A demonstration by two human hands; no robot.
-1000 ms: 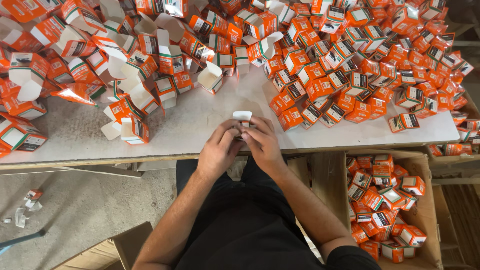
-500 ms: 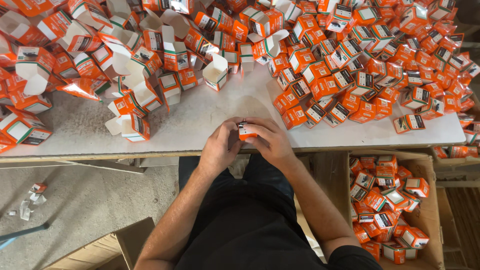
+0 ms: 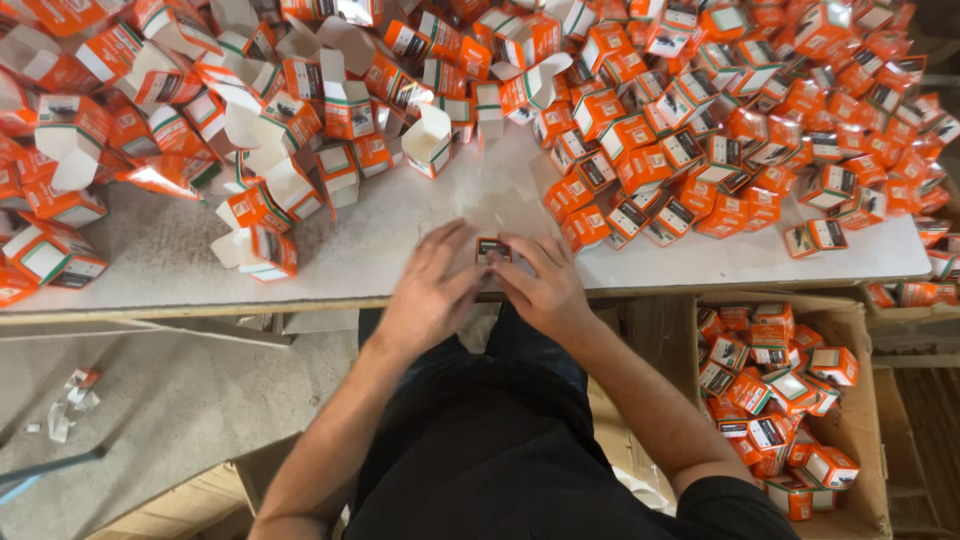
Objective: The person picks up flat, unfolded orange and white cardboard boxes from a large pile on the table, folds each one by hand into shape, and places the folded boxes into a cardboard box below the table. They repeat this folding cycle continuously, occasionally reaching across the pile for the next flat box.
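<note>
A small orange carton [image 3: 492, 250] is held low over the near edge of the white tabletop [image 3: 400, 230], pinched between the fingertips of both hands. The left hand [image 3: 430, 295] is set at about 8 o'clock from the carton, its fingers spread and blurred, their tips touching the carton's left side. The right hand [image 3: 545, 290] lies at about 4 o'clock, its fingers curled over the carton's right and top edges. Both grips are narrow and closed on the carton.

At 12 to 3 o'clock a dense heap of closed orange cartons [image 3: 720, 130] is spread across the table. At 9 to 11 o'clock a looser heap of open cartons with raised white flaps [image 3: 250, 130] is seen. At 4 o'clock, below the table's edge, a cardboard box [image 3: 868, 400] is partly filled with finished orange cartons [image 3: 770, 400]. At 7 o'clock, paper scraps [image 3: 70, 405] lie on the grey floor.
</note>
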